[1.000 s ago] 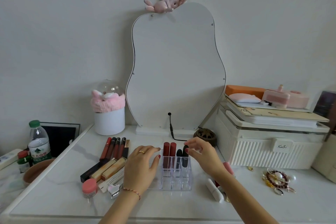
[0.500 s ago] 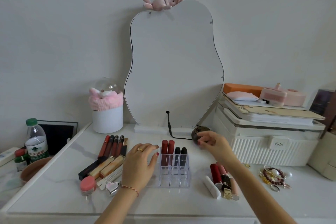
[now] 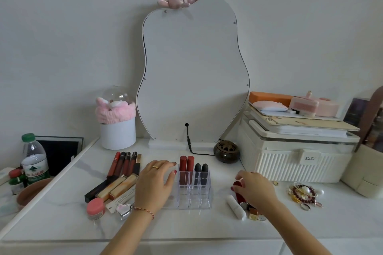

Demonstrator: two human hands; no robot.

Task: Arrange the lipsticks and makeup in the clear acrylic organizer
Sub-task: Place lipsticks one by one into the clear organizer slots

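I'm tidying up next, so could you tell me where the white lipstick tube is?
In the head view, the white lipstick tube lies on the table right of the clear organizer, just left of the right hand.

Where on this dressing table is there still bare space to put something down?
The widest bare stretch is the front strip of the table, between the two forearms, below the clear organizer. A smaller gap lies between the organizer and the right hand. Left of the left hand it is crowded with lip gloss tubes; the bracelets fill the right.
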